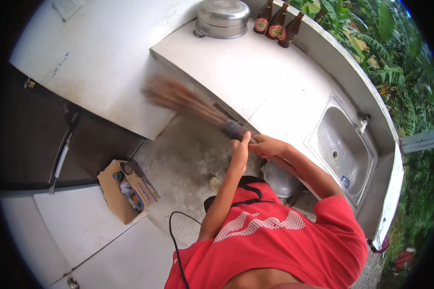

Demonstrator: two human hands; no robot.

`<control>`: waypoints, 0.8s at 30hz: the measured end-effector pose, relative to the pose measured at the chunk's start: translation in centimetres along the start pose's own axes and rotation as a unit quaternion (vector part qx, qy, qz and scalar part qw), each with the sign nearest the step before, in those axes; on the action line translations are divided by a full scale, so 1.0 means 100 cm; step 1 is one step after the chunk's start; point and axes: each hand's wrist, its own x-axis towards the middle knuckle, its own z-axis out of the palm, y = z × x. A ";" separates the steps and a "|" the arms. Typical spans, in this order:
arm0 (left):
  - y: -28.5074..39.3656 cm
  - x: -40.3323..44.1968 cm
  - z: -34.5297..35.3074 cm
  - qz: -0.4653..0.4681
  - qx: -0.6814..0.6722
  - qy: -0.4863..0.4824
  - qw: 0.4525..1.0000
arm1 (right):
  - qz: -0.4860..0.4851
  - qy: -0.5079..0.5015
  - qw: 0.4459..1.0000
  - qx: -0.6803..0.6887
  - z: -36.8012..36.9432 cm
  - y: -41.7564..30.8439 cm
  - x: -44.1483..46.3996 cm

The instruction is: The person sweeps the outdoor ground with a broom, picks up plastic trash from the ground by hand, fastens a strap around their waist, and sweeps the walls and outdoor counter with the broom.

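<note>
A stick broom (202,110) is held up at a slant, its brown bristles fanned out toward the white wall at upper left and blurred by motion. A dark grey band binds the bristles where they meet the handle. My left hand (239,150) is closed round the handle just below this band, thumb up along it. Close beside it on the right, my right hand (268,146) is wrapped round the handle's lower part. The bristle tips are off the floor; whether they touch the wall or counter side, I cannot tell.
A white counter (226,72) on the right bears a metal pot (223,21), three brown bottles (276,25) and a sink (342,149). An open cardboard box (115,192) stands on the left by a dark door (29,144). A metal basin (279,180) sits below the counter.
</note>
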 end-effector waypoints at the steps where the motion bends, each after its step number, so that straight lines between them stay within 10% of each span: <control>1: 0.013 -0.023 -0.003 -0.007 -0.055 -0.013 0.998 | -0.013 -0.017 0.999 -0.039 -0.001 -0.001 -0.002; 5: 0.012 -0.042 0.000 0.009 -0.073 0.019 0.997 | -0.008 -0.008 1.000 0.002 0.015 0.003 -0.024; 13: 0.064 -0.020 0.021 -0.041 0.069 -0.247 0.966 | -0.009 0.226 0.961 0.158 0.032 0.012 -0.036; 20: 0.010 -0.040 -0.018 -0.012 -0.011 -0.080 0.997 | 0.023 -0.038 0.999 0.010 0.030 0.003 -0.018; 24: 0.009 -0.058 -0.041 -0.054 -0.089 -0.076 0.992 | 0.012 -0.028 0.999 -0.022 0.052 0.009 -0.013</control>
